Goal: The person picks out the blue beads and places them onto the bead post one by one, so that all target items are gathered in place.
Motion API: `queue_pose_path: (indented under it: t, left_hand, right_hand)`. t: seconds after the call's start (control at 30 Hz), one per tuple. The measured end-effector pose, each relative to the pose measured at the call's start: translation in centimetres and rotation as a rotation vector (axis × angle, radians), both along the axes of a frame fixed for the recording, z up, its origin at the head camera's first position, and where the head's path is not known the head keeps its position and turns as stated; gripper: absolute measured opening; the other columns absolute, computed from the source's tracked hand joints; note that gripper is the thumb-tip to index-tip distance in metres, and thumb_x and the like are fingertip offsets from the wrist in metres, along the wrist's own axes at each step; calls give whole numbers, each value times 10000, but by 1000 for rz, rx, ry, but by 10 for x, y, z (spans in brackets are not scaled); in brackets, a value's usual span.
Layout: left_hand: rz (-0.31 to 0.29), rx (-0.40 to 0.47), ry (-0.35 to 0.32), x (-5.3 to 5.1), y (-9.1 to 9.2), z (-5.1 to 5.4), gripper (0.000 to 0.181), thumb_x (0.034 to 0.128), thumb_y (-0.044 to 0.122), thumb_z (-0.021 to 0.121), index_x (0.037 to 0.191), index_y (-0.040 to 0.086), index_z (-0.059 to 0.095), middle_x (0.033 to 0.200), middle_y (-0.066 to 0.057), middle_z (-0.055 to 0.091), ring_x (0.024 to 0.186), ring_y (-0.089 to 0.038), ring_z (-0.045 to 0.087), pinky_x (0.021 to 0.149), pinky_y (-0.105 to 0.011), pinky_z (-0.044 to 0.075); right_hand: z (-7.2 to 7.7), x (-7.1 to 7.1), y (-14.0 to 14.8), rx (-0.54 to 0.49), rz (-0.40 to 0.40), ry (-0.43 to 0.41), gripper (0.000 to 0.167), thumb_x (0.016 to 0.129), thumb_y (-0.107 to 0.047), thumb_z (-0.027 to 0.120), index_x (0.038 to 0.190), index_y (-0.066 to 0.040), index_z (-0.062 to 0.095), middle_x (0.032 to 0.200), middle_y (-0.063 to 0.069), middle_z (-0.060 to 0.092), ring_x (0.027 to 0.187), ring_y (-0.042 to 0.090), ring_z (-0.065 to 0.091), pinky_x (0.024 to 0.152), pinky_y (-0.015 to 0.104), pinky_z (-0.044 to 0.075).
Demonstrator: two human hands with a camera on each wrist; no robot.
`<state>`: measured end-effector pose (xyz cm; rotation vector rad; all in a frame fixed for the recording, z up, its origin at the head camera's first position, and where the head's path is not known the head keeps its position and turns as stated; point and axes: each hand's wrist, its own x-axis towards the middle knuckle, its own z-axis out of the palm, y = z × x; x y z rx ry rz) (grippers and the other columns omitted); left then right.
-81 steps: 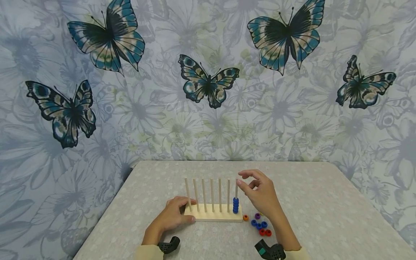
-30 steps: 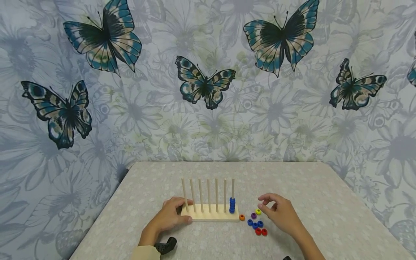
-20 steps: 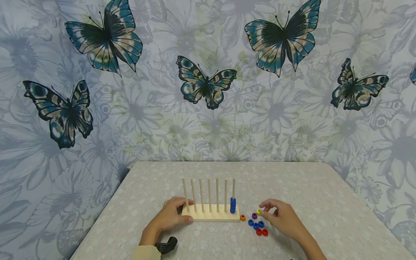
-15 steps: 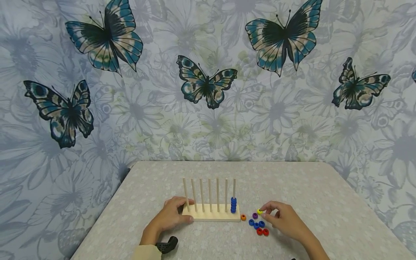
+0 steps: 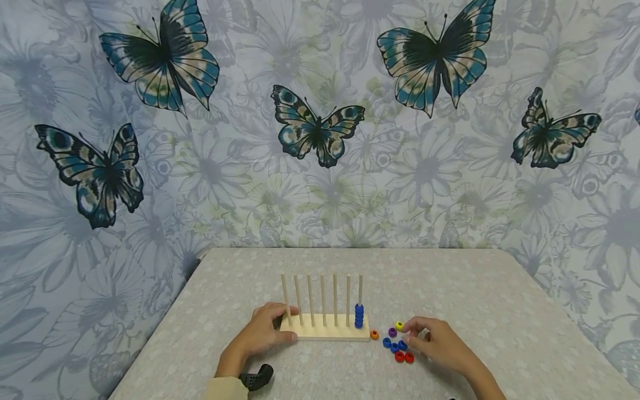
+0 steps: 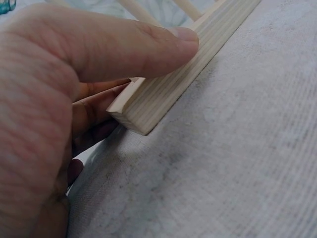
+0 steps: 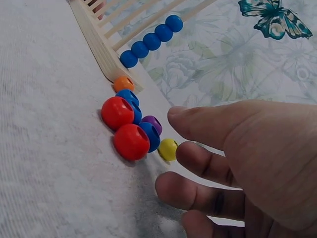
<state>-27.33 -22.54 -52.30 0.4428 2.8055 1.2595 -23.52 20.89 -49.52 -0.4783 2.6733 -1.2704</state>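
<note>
A pale wooden peg abacus (image 5: 327,334) stands on the table with several upright pegs. My left hand (image 5: 260,331) grips its left end, thumb (image 6: 163,49) on the front face and fingers behind. Several blue beads (image 5: 359,315) are stacked on the rightmost peg; the other pegs are bare. To the right of the base, my right hand (image 5: 437,341) hovers by the loose beads, its thumb and fingertips apart with nothing between them. Closest to its fingers lie a yellow bead (image 5: 399,325) and blue beads (image 5: 402,345). A purple bead (image 5: 392,332) is beside them.
An orange bead (image 5: 374,334) lies against the right end of the base. Two red beads (image 5: 399,356) sit in front of the loose blue ones. A patterned cloth covers the table (image 5: 250,278), which meets a butterfly-print wall (image 5: 320,205) at the back.
My right hand has come down from the top of the rightmost peg to the loose beads. It has then shifted from the yellow bead slightly toward me. My left hand keeps its grip.
</note>
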Motion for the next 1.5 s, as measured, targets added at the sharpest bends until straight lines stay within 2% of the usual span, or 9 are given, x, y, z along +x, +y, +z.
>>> queue_pose_path:
  t: [0.4,0.87,1.03,1.27,1.5]
  left_hand:
    - [24,-13,-15,2,-1,-1,353,685,417,883,993,389,713,1253,122,636,1295,-246,471,1131,-625,201]
    - [14,-8,-6,1,0,-2,419,688,426,882,1068,390,707,1267,108,632,1298,-249,474,1137,-615,192]
    - [11,-13,-17,1,0,-1,413,696,441,877,1068,404,702,1278,116,623,1314,-238,468,1156,-610,170]
    - [19,-13,-19,2,1,1,458,697,430,883,1113,394,695,1292,76,620,1321,-279,444,1142,-647,197]
    - [14,1,-20,1,-1,1,449,694,432,885,1101,406,698,1291,94,620,1317,-275,439,1137,-646,202]
  right_hand:
    - [-6,-2,0,-8,38,-45,228,931,-304,712,1089,-139,705,867,14,635,591,113,567,518,272,500]
    - [-10,-3,4,0,45,-28,228,922,-314,723,1074,-144,717,912,-1,638,662,105,580,553,272,532]
    - [-10,-3,4,8,50,-22,208,922,-321,723,1054,-161,720,902,-9,641,662,84,568,557,254,520]
    - [-10,-2,3,18,50,0,165,911,-317,734,1005,-183,716,881,-7,623,666,74,537,550,242,487]
    - [-10,-4,2,50,53,16,147,914,-332,728,998,-212,721,865,-36,617,684,56,523,567,232,470]
